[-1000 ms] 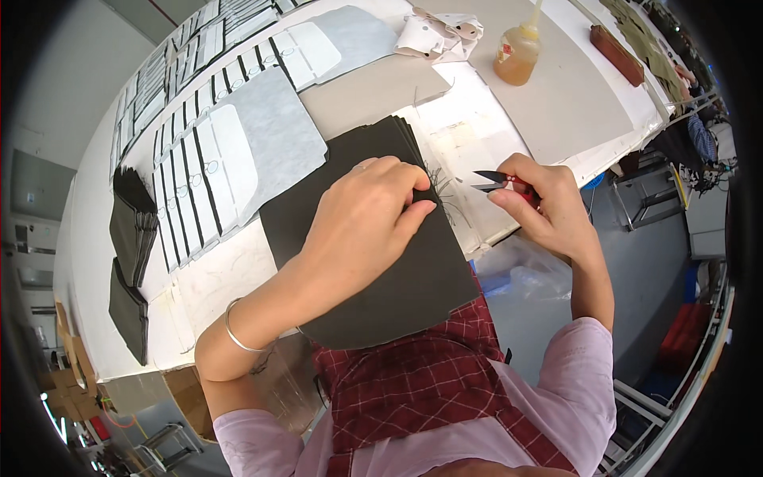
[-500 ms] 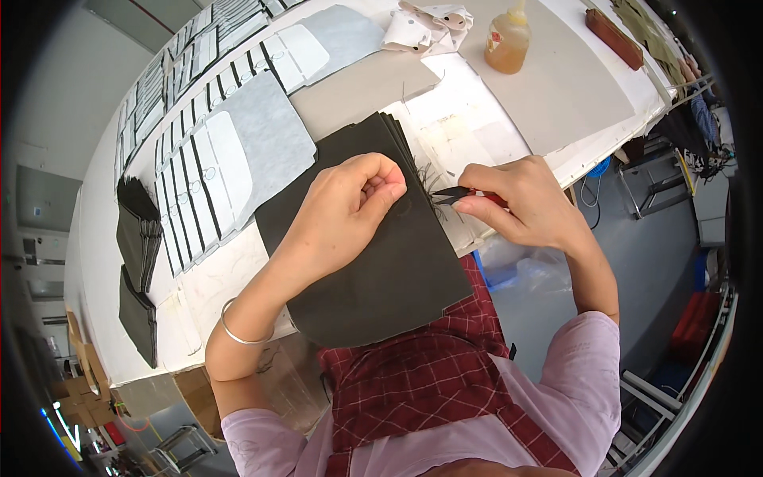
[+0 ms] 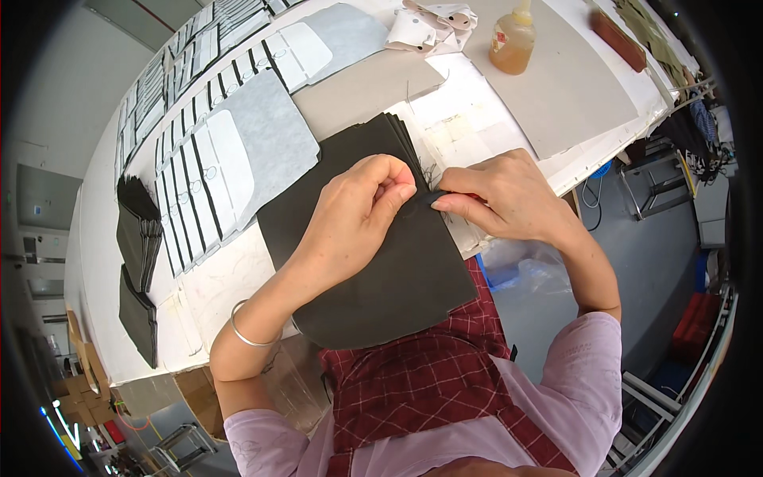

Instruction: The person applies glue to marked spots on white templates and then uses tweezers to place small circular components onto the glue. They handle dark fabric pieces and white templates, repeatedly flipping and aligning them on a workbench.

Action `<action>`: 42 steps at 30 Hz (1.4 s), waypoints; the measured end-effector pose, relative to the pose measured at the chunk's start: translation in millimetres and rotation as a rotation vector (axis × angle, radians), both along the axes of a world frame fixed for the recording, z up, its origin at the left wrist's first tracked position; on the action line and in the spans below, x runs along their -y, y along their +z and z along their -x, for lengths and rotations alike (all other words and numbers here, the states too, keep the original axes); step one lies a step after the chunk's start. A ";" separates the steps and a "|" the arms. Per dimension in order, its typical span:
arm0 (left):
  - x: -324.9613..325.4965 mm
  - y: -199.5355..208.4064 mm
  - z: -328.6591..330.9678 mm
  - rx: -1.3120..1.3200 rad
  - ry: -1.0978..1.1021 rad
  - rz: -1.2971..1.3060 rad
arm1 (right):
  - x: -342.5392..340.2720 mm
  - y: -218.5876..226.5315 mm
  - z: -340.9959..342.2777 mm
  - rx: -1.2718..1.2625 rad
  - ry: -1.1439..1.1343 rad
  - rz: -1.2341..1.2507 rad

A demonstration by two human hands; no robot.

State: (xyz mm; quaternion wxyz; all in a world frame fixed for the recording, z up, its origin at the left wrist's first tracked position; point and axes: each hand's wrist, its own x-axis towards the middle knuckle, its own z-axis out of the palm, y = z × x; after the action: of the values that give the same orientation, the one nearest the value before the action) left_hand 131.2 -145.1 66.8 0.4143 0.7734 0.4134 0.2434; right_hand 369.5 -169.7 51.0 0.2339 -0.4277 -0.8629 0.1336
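Observation:
A stack of black fabric panels [image 3: 373, 278] lies at the table's front edge and hangs over toward my lap. My left hand [image 3: 362, 203] is above the stack, thumb and forefinger pinched together; whatever they hold is too small to make out. In my right hand [image 3: 509, 195] is a pair of thread snips [image 3: 430, 198], dark blades pointing left toward the left fingertips. Their red handles are mostly hidden by my fingers. Loose dark threads [image 3: 430, 173] stick out along the stack's right edge, just beyond the blades.
White panels with black stripes [image 3: 199, 191] and a pale grey sheet [image 3: 274, 131] lie to the left. Folded black pieces [image 3: 139, 238] rest farther left. Toward the back are a spotted cloth [image 3: 429, 28], an amber-filled bottle [image 3: 513, 44] and a brown case [image 3: 617, 40].
The snips have moved left, from beside the stack's edge to over it, close to my left fingertips. My left hand has shifted slightly right, still pinched.

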 end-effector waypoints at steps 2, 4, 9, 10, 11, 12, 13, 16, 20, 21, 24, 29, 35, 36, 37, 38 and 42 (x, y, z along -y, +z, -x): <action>-0.9 -1.0 1.7 0.051 0.013 0.043 | 0.6 -6.6 -0.3 -0.129 -0.022 0.020; -2.8 1.7 7.8 0.118 0.033 0.131 | 5.0 -17.7 -0.5 -0.360 -0.077 0.060; 46.8 35.2 76.4 0.109 0.178 0.049 | 65.1 -6.9 5.5 -0.382 -0.209 0.201; 62.2 37.2 102.7 0.096 0.252 0.043 | 76.7 -11.2 12.3 -0.353 -0.206 0.147; 77.2 36.8 130.7 0.085 0.319 0.033 | 87.5 -17.6 18.3 -0.323 -0.210 0.089; 93.3 41.5 159.1 -0.033 0.378 0.054 | 96.5 -18.0 24.2 -0.289 -0.243 0.085; 109.9 43.0 184.0 -0.150 0.437 0.074 | 105.1 -19.7 30.8 -0.254 -0.276 0.079; 152.0 41.5 222.6 -0.612 0.651 0.074 | 115.6 -22.5 43.1 -0.157 -0.329 -0.052; 155.1 36.2 213.9 -0.466 0.686 0.004 | 122.3 -15.9 49.7 -0.077 -0.348 -0.182; 149.9 35.3 203.2 -0.349 0.640 -0.029 | 123.2 -14.4 50.2 -0.086 -0.339 -0.163; 109.1 29.8 156.7 -0.270 0.310 -0.048 | 124.6 -11.3 49.9 -0.166 -0.334 -0.058; 47.0 40.1 34.6 -0.091 0.027 0.077 | 122.3 -10.5 53.1 -0.479 -0.322 0.179; 14.4 31.1 -29.2 -0.554 -0.054 -0.107 | 125.8 -15.8 55.8 -0.584 -0.341 0.268; 13.9 30.8 -30.1 -0.557 -0.061 -0.092 | 125.6 -16.2 54.2 -0.575 -0.318 0.271; 14.3 31.4 -29.5 -0.504 -0.044 0.004 | 125.0 -16.2 51.3 -0.567 -0.295 0.275; 14.7 32.6 -26.7 -0.453 -0.027 0.101 | 123.9 -16.5 50.2 -0.562 -0.270 0.279; 13.9 19.1 -11.3 -0.138 -0.032 0.314 | 119.2 -10.2 45.1 -0.664 -0.245 0.395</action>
State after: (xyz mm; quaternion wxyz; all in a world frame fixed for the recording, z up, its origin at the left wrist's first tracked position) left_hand 142.5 -159.0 85.9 0.5044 0.7208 0.4613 0.1153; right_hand 324.3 -288.9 40.8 0.4274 -0.4975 -0.6408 0.3991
